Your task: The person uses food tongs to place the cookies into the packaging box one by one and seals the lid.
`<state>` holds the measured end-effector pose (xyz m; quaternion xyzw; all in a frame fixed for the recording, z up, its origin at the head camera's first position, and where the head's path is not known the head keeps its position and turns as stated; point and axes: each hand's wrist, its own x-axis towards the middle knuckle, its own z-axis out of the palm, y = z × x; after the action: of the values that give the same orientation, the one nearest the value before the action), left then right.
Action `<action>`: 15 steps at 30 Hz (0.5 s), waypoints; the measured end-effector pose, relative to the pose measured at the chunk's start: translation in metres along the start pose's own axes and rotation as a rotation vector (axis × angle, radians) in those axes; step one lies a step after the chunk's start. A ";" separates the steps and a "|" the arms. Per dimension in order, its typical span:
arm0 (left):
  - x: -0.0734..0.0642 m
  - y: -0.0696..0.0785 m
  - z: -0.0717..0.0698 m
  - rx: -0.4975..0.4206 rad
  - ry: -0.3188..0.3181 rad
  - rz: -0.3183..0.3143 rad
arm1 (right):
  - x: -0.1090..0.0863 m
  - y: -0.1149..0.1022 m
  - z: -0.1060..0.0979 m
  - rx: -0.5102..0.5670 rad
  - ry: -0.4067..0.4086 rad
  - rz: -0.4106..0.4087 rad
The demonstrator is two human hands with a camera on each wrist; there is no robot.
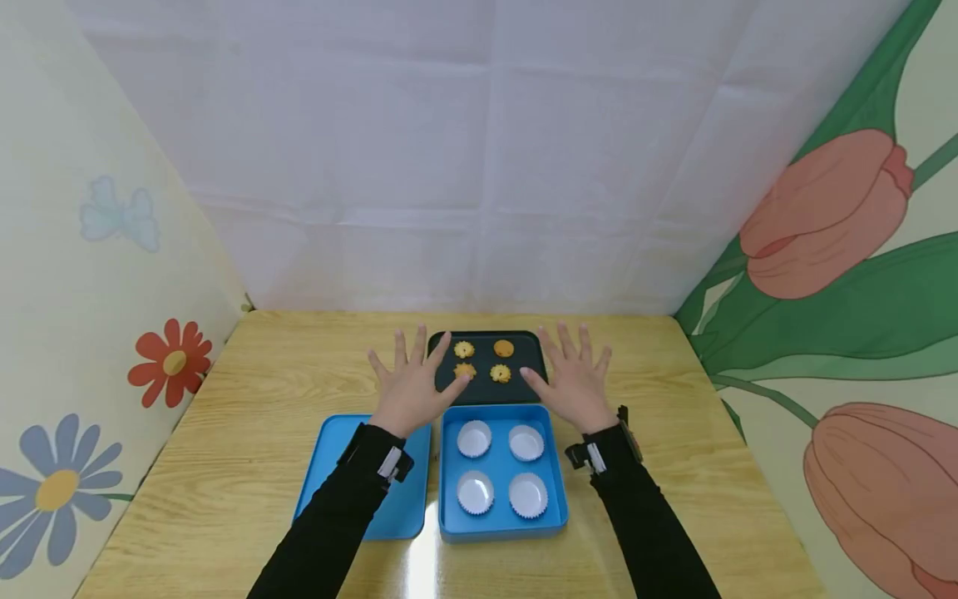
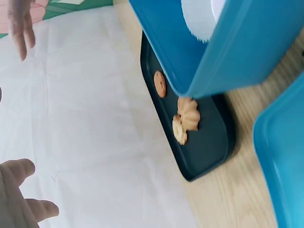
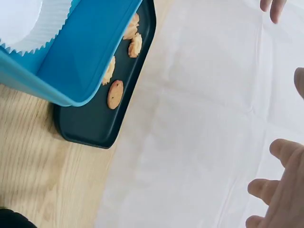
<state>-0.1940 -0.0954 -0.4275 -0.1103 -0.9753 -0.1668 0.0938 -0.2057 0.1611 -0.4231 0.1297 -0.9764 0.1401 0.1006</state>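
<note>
Both hands are held out with fingers spread, and neither grips anything. The left hand (image 1: 413,393) is over the left side of a dark baking tray (image 1: 485,388), its thumb overlapping the tray in the head view. On the tray's other side, the right hand (image 1: 575,388) reaches forward, thumb towards the tray. Several cookies lie on the tray, among them a smooth round cookie (image 1: 504,348) and a ridged cookie (image 1: 500,373). Nearer the body stands a blue box (image 1: 501,477) holding several white paper cups (image 1: 527,495).
A flat blue lid (image 1: 397,499) lies left of the box, partly under the left forearm. The wooden table (image 1: 659,399) ends at a white cloth backdrop (image 1: 464,166). Flower-printed panels (image 1: 793,349) stand at both sides.
</note>
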 end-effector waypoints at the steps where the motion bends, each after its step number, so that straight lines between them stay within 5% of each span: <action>1: -0.001 0.000 0.001 -0.025 0.003 0.008 | -0.001 0.002 0.000 0.007 -0.001 0.013; 7: -0.015 0.003 0.008 -0.217 -0.028 0.028 | -0.013 0.025 0.001 0.015 -0.028 0.141; 15: -0.036 0.001 0.020 -0.254 -0.114 -0.103 | -0.050 0.068 0.007 0.060 -0.174 0.387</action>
<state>-0.1619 -0.0939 -0.4539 -0.0805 -0.9544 -0.2871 0.0146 -0.1790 0.2333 -0.4578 -0.0454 -0.9836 0.1739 -0.0169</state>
